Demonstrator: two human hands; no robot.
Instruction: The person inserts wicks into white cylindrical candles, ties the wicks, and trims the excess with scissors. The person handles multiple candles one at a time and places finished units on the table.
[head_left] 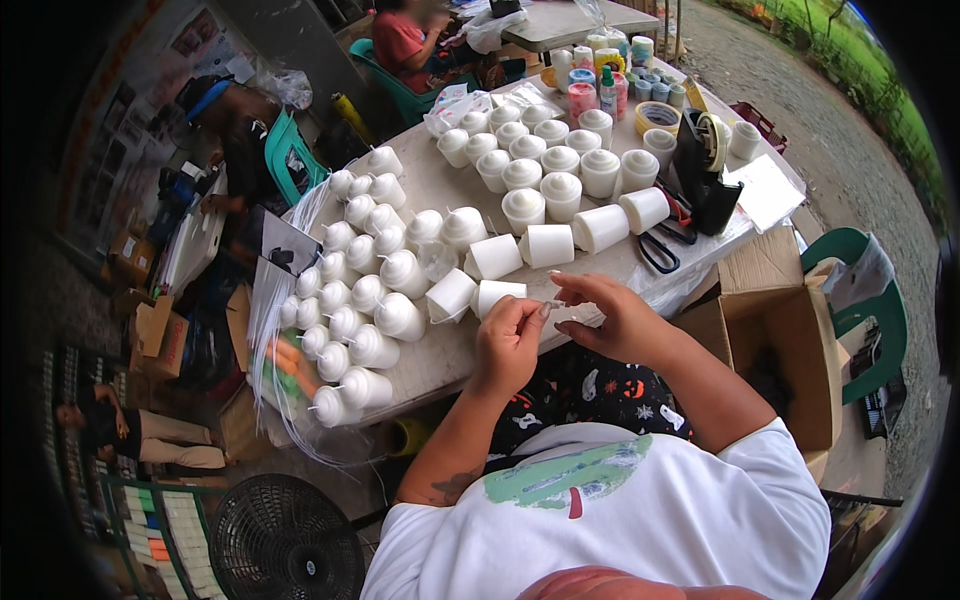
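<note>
My left hand (pixel 510 345) is closed in a pinch, thumb against forefinger, on a tiny pale piece (pixel 553 304) too small to name. Facing it, my right hand (pixel 612 320) has its thumb and fingers curved and apart, fingertips close to that piece; whether they touch it I cannot tell. Just beyond my left hand a white cup-shaped piece (pixel 497 297) lies on its side, next to another white cup (pixel 452 296) tipped over. More lie in a row toward the right. Upright white pieces with domed tops (pixel 400 318) stand in rows at the left, several with thin white strands sticking out.
Another upright group (pixel 560 190) fills the table's (pixel 420 355) far middle. Blue-handled scissors (pixel 660 252), a black tape dispenser (pixel 703 180) and a tape roll (pixel 658 117) lie at right. Nearby are a cardboard box (pixel 770 330), a fan (pixel 287 540) and seated people.
</note>
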